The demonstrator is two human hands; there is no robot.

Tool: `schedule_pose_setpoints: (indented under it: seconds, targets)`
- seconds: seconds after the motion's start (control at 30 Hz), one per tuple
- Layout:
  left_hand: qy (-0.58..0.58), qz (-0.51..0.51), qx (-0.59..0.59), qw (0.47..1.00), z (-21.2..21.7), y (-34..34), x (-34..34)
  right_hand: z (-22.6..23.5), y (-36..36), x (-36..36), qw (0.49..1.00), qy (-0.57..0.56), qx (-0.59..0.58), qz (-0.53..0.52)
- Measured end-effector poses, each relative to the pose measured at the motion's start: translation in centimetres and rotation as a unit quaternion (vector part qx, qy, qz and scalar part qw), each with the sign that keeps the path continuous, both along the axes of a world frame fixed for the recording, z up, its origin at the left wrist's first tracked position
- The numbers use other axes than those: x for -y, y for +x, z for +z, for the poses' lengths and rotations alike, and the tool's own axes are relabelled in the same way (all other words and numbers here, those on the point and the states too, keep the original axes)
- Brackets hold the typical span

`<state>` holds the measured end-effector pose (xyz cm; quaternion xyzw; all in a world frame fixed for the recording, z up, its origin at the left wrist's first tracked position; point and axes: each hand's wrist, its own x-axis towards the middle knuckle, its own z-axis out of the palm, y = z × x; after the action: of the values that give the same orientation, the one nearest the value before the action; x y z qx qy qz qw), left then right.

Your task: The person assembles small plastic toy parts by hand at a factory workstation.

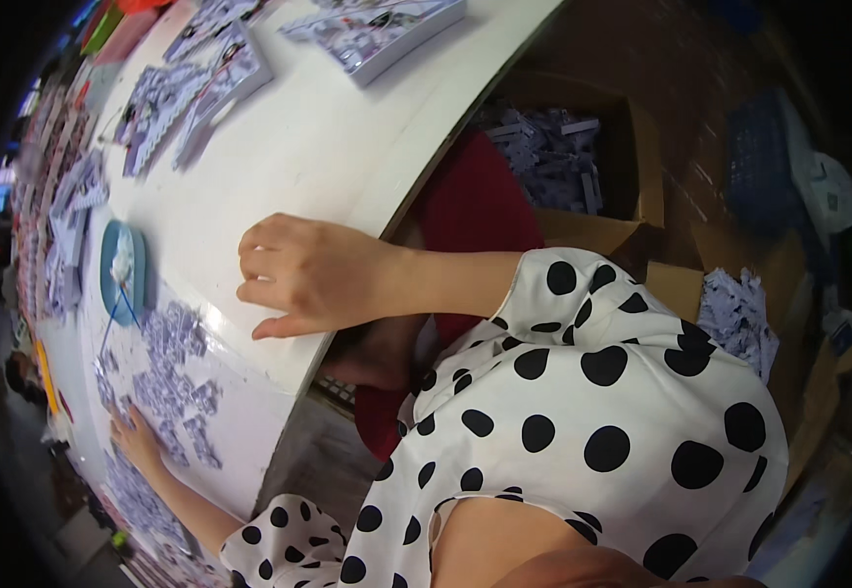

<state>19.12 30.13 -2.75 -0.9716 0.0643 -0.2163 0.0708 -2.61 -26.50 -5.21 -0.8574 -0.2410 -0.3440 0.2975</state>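
Observation:
My right hand hovers over or rests on the white table, near its edge. Its fingers are loosely bent and the thumb stands apart, with nothing in them. At the lower left, my left hand reaches in among small pale lilac plastic pieces, its fingers stretched out and apart. I see nothing held there, though the fingertips are small in view. Beyond the loose pieces stands a blue oval dish with a whitish lump and thin blue sticks in it.
Pale trays with wires and toothed pale parts lie at the table's far side. To the right, below table height, a cardboard box holds many pale parts. Another pale heap and a dark blue crate are farther right.

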Motion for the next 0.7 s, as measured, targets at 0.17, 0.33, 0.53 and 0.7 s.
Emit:
schedule_pose_setpoints:
  seconds: [0.17, 0.33, 0.53, 0.7]
  targets:
    - [-0.007, 0.009, -0.116, 0.993, -0.7, 1.3, -3.9, -0.6, -0.2, -0.4, 1.000, 0.003, 0.021, -0.004]
    - [0.003, 0.002, -0.075, 0.997, -0.2, -0.8, -2.1, -0.9, -0.1, -0.7, 0.999, 0.013, 0.041, 0.002]
    - [-0.048, 0.012, -0.076, 0.996, 0.9, -2.6, 0.4, -0.6, 0.0, -0.3, 0.999, 0.013, 0.031, 0.012]
    - [-0.087, 0.006, -0.048, 0.995, 1.9, -3.2, 0.4, 0.1, 0.3, -0.3, 0.998, 0.020, 0.012, 0.052]
